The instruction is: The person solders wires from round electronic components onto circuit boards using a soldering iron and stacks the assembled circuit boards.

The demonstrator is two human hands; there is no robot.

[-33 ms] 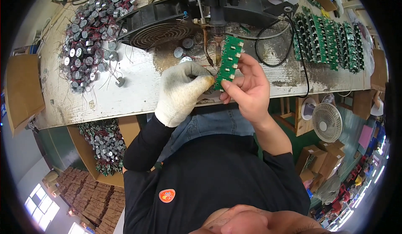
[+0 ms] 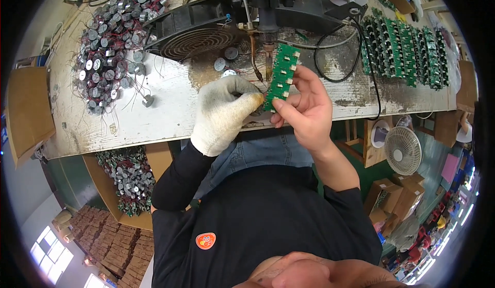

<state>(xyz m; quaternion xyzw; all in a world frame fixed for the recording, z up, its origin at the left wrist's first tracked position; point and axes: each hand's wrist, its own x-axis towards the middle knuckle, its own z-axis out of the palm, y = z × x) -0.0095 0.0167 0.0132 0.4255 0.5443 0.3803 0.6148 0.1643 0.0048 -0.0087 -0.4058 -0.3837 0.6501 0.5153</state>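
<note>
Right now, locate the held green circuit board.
In the head view's upper centre, the green circuit board is pinched in the right hand, right of the gloved left hand.

Left grip [image 2: 223, 108], right grip [image 2: 308, 107]; both pinched

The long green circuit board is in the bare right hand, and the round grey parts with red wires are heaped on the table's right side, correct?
No, the side is wrong: the head view shows the round grey parts with red wires heaped on the left of the white table. The long green circuit board is in the bare right hand.
</note>
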